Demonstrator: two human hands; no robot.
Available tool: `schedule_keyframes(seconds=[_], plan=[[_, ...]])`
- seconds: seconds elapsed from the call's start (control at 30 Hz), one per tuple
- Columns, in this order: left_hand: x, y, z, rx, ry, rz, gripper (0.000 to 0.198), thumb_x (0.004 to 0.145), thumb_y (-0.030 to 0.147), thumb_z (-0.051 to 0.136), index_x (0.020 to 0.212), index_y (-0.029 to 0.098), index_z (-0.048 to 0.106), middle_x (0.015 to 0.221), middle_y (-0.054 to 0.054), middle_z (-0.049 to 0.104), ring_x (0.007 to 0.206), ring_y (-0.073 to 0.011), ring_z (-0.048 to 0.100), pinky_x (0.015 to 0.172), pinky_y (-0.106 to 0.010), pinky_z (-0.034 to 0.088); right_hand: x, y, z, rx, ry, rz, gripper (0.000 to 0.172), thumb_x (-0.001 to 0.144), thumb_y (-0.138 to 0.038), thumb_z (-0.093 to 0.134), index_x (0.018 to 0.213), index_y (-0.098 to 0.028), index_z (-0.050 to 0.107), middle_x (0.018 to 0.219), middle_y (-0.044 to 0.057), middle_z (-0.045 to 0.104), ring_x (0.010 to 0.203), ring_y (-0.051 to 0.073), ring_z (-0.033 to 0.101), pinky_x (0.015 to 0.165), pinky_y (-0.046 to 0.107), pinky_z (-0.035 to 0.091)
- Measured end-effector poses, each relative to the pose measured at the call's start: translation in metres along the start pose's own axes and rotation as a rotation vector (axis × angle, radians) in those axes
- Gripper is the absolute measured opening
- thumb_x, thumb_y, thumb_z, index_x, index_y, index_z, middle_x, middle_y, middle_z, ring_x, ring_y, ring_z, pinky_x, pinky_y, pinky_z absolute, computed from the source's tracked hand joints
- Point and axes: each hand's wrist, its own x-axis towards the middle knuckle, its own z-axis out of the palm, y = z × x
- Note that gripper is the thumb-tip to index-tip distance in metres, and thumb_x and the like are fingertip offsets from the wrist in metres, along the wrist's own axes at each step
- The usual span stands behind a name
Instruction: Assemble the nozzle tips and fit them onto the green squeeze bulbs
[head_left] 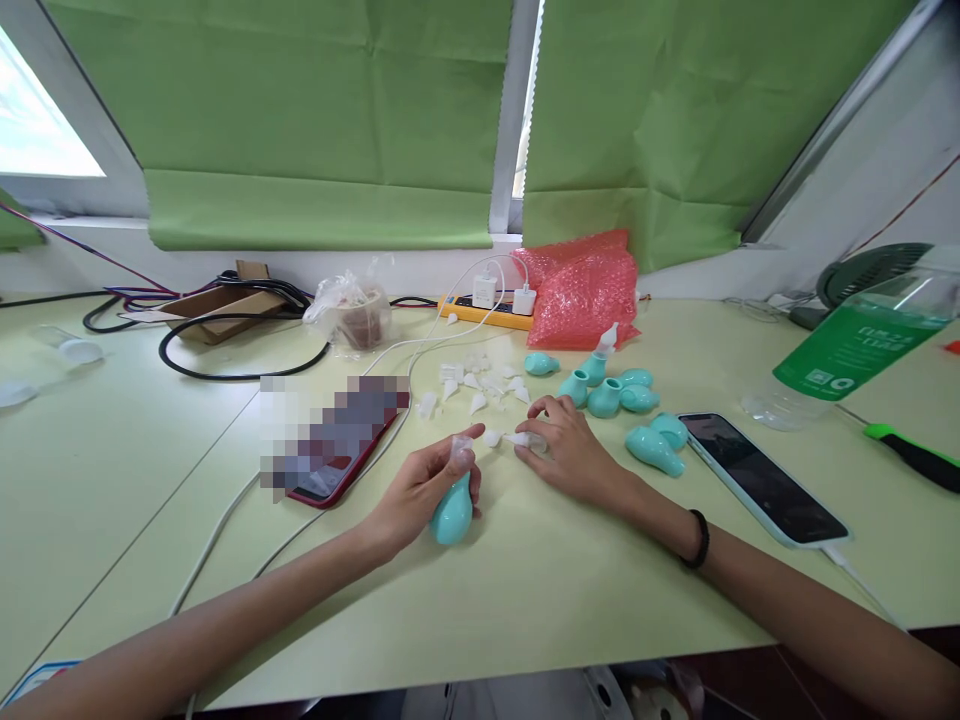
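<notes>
My left hand (416, 490) is closed around a teal rubber squeeze bulb (452, 520), its rounded end pointing down toward me. A translucent piece shows at the bulb's top, partly covered by my thumb. My right hand (574, 455) is closed at the fingertips on a translucent nozzle tip (535, 441), low over the table. Between the two hands lies a small white cap (492, 438). Beyond them, several white tips (478, 402) are scattered loose. Several more teal bulbs (604, 398) stand or lie past my right hand, one topped with a clear nozzle (607, 338).
A red-cased phone (337, 490) lies at left, another phone (765, 480) at right beside a tilted green-labelled bottle (855, 345). White cables run across the table (555, 590). At the back are a power strip (487, 314), pink bubble wrap (581, 295) and a cardboard box (225, 308).
</notes>
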Motion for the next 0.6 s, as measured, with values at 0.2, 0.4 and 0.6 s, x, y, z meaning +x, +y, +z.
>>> schedule_keyframes(seconds=[0.2, 0.4, 0.6], plan=[[-0.005, -0.002, 0.000, 0.195, 0.015, 0.063, 0.025, 0.077, 0.037, 0.050, 0.092, 0.016, 0.048, 0.057, 0.004, 0.050, 0.049, -0.0096, 0.049, 0.050, -0.022, 0.041, -0.001, -0.011, -0.013, 0.338, 0.193, -0.074, 0.014, 0.067, -0.019, 0.054, 0.080, -0.018, 0.060, 0.078, 0.006, 0.052, 0.077, 0.018, 0.049, 0.070, 0.034, 0.042], [-0.005, -0.010, 0.001, 0.217, 0.037, 0.117, 0.023, 0.072, 0.031, 0.056, 0.082, 0.017, 0.041, 0.057, 0.005, 0.053, 0.047, -0.0086, 0.049, 0.047, -0.021, 0.040, -0.007, -0.024, -0.016, 0.968, 0.013, 0.086, 0.015, 0.066, -0.025, 0.061, 0.080, -0.019, 0.060, 0.077, 0.003, 0.060, 0.068, 0.014, 0.054, 0.066, 0.030, 0.047], [-0.003, -0.011, -0.001, 0.490, 0.108, 0.203, 0.025, 0.069, 0.034, 0.059, 0.086, 0.016, 0.061, 0.074, -0.001, 0.064, 0.066, -0.0136, 0.055, 0.058, -0.022, 0.041, -0.009, -0.028, -0.014, 1.334, -0.188, 0.315, 0.024, 0.056, -0.027, 0.071, 0.075, -0.015, 0.063, 0.074, 0.005, 0.066, 0.068, 0.016, 0.061, 0.067, 0.031, 0.050]])
